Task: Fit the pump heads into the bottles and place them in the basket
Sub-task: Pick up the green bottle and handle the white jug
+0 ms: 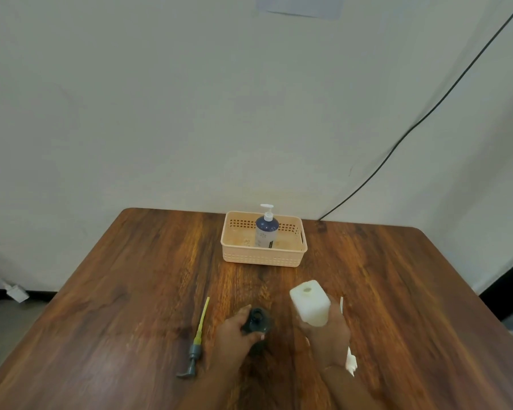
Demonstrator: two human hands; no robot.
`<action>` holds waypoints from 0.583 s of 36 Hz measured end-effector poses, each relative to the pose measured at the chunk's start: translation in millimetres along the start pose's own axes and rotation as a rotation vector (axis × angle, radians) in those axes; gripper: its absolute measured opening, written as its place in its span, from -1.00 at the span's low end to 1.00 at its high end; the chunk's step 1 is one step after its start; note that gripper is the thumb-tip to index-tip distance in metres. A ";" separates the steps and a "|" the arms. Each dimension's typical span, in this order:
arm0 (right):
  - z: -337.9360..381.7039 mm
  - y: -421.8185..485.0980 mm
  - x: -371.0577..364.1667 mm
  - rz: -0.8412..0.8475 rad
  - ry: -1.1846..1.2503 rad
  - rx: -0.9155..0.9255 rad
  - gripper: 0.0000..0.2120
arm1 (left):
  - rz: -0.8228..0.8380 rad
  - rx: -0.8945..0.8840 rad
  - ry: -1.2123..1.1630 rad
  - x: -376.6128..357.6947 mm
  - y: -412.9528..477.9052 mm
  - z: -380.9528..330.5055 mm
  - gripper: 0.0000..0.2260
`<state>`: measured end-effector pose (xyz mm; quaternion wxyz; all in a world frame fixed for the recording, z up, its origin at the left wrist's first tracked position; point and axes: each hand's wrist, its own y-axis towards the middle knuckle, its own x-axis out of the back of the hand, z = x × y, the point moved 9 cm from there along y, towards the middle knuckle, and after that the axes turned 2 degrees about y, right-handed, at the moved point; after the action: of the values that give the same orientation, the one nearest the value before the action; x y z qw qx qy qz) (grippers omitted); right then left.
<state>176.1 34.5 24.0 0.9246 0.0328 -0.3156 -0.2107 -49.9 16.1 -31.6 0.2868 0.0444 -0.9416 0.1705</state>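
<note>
Left hand (234,332) grips the dark bottle (256,321) upright on the tabletop (131,276); right hand (326,335) closed round the white bottle (310,303). Grey pump head (194,350) lies just left. Feed its yellow tube in straight, then twist. Basket (264,255) already holds one finished bottle.

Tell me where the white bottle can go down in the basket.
Basket: bare floor left of the blue bottle, to the left wall, and a narrower strip to its right. The table is crowded near both hands, with the grey pump head and white pump head.
</note>
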 end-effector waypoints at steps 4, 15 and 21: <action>-30.5 -1.1 8.3 -0.084 0.099 -0.181 -0.28 | -0.021 -0.024 0.015 10.3 6.9 -1.6 -0.36; -64.5 -9.5 8.8 -0.123 0.193 -0.369 -0.25 | -0.010 -0.041 0.033 13.9 15.8 -2.2 -0.37; -44.5 -15.9 12.5 -0.163 0.160 -0.277 0.11 | -0.016 -0.046 0.005 13.0 14.9 1.4 -0.34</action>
<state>205.8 11.7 -7.5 0.9223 -0.0527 -0.2051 -0.3233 -64.1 29.7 -30.0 0.2913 0.0450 -0.9442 0.1468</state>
